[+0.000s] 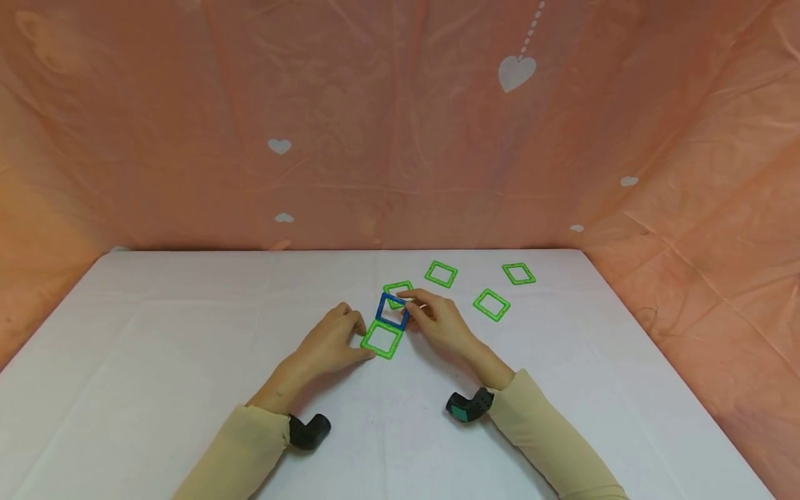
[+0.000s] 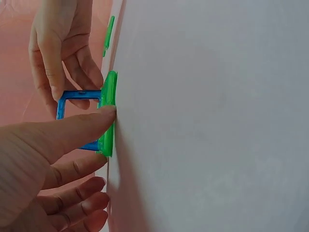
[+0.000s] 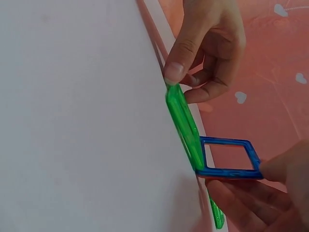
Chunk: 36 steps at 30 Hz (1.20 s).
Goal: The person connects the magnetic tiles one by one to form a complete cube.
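Near the middle of the table, my left hand [image 1: 334,340] pinches the near left side of a green square magnetic tile [image 1: 397,344] between thumb and fingers. My right hand [image 1: 440,323] pinches the far side of a blue square magnetic tile [image 1: 390,324]. The two open-framed tiles meet edge to edge and stand at an angle to each other in both wrist views. In the right wrist view, the blue tile [image 3: 229,173] juts out from one end of the green tile [image 3: 183,125]. Just behind the blue tile is another green tile [image 1: 397,283], partly covered by it and the right hand.
Several loose green square tiles lie toward the back right: one tile [image 1: 446,265] behind the right hand, a nearer tile [image 1: 485,312], and a farther tile [image 1: 519,264]. The white-covered table [image 1: 187,312] ends at an orange curtain [image 1: 400,139].
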### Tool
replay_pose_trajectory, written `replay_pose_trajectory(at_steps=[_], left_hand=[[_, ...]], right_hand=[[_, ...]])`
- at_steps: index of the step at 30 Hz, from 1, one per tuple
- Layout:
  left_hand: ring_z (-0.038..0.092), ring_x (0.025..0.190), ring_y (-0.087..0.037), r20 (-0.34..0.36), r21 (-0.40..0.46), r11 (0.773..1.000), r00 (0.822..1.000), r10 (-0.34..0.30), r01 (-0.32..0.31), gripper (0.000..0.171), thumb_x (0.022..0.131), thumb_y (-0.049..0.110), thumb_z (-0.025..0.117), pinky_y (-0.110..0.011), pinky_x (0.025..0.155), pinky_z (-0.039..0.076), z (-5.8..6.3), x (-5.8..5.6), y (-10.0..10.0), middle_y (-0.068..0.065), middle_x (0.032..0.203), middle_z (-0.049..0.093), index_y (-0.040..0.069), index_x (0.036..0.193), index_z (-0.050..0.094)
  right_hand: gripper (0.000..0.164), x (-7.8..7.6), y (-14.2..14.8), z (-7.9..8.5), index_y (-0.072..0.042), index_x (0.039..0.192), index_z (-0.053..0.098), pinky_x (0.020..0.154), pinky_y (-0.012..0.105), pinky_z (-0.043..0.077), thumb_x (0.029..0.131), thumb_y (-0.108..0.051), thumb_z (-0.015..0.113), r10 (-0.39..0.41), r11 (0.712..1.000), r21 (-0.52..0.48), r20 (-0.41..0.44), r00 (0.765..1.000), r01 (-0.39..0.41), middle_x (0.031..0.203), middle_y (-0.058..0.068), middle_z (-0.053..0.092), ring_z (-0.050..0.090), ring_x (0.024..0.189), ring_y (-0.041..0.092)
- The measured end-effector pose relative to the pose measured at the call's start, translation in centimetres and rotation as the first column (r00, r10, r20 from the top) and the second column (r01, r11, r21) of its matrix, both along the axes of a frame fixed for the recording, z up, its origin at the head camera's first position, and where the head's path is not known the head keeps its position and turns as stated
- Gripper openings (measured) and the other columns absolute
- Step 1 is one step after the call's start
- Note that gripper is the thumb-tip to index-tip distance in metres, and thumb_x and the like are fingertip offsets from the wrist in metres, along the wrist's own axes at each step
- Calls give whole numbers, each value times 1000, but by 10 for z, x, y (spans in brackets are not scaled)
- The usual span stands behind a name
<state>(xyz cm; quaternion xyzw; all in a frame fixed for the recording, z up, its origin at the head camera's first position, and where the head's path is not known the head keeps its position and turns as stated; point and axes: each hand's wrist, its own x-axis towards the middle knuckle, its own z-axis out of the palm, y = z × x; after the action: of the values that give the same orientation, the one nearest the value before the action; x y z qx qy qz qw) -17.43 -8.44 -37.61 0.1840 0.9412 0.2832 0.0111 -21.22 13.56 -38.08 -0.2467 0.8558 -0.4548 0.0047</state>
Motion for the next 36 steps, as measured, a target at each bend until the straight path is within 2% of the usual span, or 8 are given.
replay_pose_trajectory(at_steps=[6,12,18,21,24,28,36], left_hand=[[47,82,-18,-8,-12,1000,1000,-2,2,32,73,25,83,-35,77,43,0,-1,3,-4,88,50,6,87,62],[45,82,-18,16,-28,1000,1000,11,-11,36,73,27,84,-34,76,42,0,-2,5,-4,89,49,7,89,59],[53,94,-24,13,-24,1000,1000,12,-12,57,73,28,84,-41,85,46,-1,-3,7,-11,102,55,1,114,54],[54,105,-28,15,-22,1000,1000,16,-15,74,74,29,83,-44,92,46,-2,-4,7,-15,114,56,-2,130,46],[53,110,-30,31,-20,1000,999,22,-22,86,74,30,83,-45,96,44,-2,-4,7,-17,119,54,-2,140,38],[52,111,-30,42,-20,999,999,28,-28,95,74,30,83,-46,98,43,-1,-4,8,-17,119,55,-2,146,30],[48,123,-33,78,20,999,996,31,-33,105,74,29,84,-48,103,40,-1,-2,9,-18,129,54,5,153,19]], right_hand=[[32,1,0,0,-3,128,58,72,29,56,97,-5,53,23,1000,-5,-10,1000,-23,102,19,67,71,87,26],[37,3,0,1,-8,131,57,82,35,54,94,-4,57,41,998,39,-6,999,-41,114,17,65,70,95,26],[48,1,0,0,-4,135,51,85,34,54,89,-1,63,132,991,34,-10,991,-131,118,20,63,67,101,31],[55,0,0,-1,-1,138,46,88,36,53,87,-1,66,189,982,20,1,982,-189,121,23,61,65,105,34],[59,0,0,-1,0,140,44,91,38,51,85,-1,68,213,977,12,21,977,-213,123,24,59,64,108,35],[65,0,-1,-1,-1,142,41,93,39,50,84,-2,70,224,974,27,38,974,-225,127,23,58,63,110,33],[72,1,-3,-2,-6,145,38,96,39,48,83,-9,73,240,968,56,63,969,-244,132,17,56,61,114,29]])
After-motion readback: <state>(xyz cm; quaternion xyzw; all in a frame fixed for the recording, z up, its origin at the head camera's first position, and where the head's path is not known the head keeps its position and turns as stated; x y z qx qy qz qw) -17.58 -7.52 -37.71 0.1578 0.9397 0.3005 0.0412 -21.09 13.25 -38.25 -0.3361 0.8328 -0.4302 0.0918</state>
